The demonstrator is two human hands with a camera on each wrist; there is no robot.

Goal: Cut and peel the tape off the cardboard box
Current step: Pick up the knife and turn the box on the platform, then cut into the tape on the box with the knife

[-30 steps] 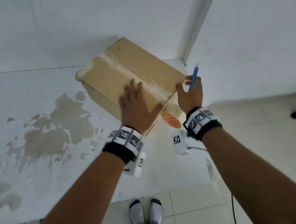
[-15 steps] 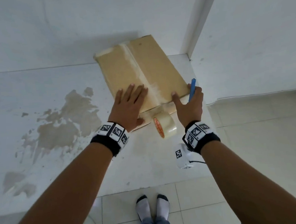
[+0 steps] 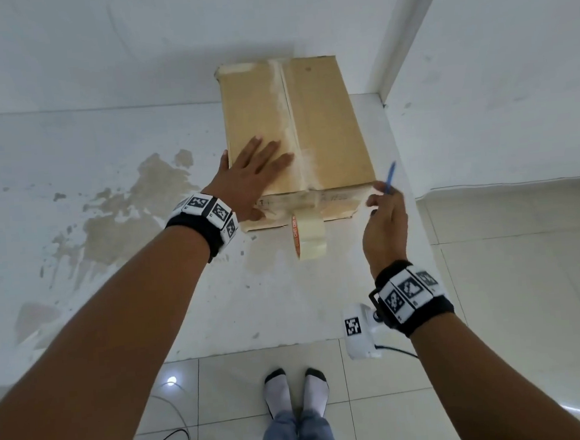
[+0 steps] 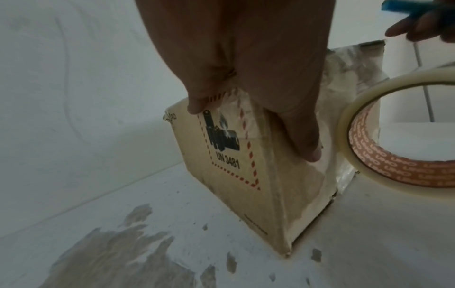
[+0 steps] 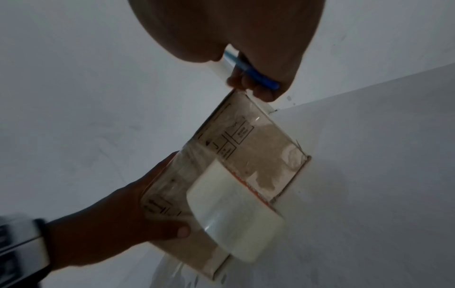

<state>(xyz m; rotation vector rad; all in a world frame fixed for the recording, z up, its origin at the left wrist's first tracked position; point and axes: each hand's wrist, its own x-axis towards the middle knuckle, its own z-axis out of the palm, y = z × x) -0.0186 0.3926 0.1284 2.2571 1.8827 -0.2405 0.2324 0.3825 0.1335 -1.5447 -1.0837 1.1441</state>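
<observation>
From the head view, the cardboard box lies flat on a stained white ledge, pushed toward its far right corner where two walls meet. The left hand lies spread and flat on the box top, fingers straight, thumb hooked over the near edge. A strip of clear tape runs down the centre seam, and a tape roll dangles off the near face, apparently attached to that strip. The right hand hovers just off the near right corner, fingers curled around a blue cutter. The left wrist view shows fingers pressing on taped cardboard beside a battery hazard label, the roll close by. The right wrist view shows the cutter gripped just above the box corner; I cannot see a blade. The risk, I'd say, is the cut running along the seam toward the bracing fingers, which lie right beside the tape. The hanging roll could also tug or swing into the stroke, and a deep cut may reach whatever is inside.
</observation>
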